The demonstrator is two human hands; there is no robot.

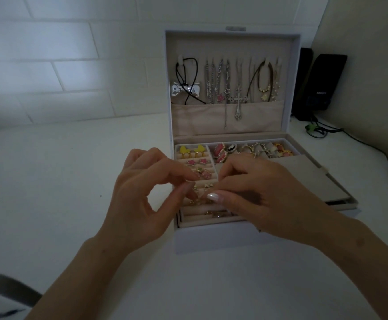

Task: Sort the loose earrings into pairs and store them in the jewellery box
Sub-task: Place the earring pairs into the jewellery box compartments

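Note:
A white jewellery box [211,236] stands open on the white table, its lid upright with several necklaces [225,86] hanging inside. Paired earrings sit in the padded slots at the box's left: yellow hearts [191,150], pink stars [197,161] and more below. Both my hands hover over these slots. My left hand [147,192] and my right hand [253,192] meet fingertip to fingertip, pinching something tiny between them. The small item is too hidden by my fingers to identify.
Compartments at the box's back right hold brooches and rings [253,150]. A beige flap [315,179] lies over the box's right side. Black speakers [320,84] and cables [350,135] sit at the right by the wall. Bare table lies left of the box.

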